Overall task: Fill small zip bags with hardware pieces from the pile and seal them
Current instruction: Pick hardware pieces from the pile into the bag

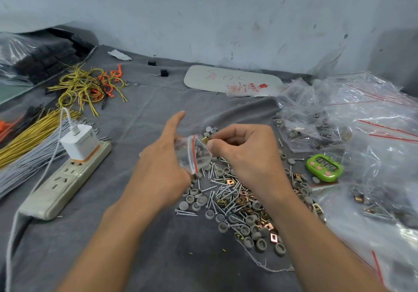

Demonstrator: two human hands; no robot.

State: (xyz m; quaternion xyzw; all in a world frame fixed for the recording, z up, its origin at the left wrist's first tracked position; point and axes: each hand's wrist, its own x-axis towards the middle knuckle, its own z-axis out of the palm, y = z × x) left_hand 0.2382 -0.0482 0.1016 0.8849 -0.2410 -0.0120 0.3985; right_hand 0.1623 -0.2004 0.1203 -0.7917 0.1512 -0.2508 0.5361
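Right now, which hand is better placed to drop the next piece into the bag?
Right. The right hand already pinches a brass clip at the mouth of the bag, just above the pile. The left hand is occupied holding the bag open.

Light: soft, even, cool — faint shadows only
Glare: clear crinkled plastic bags [366, 115] glinting
Edges: wide-angle bending, corners soft
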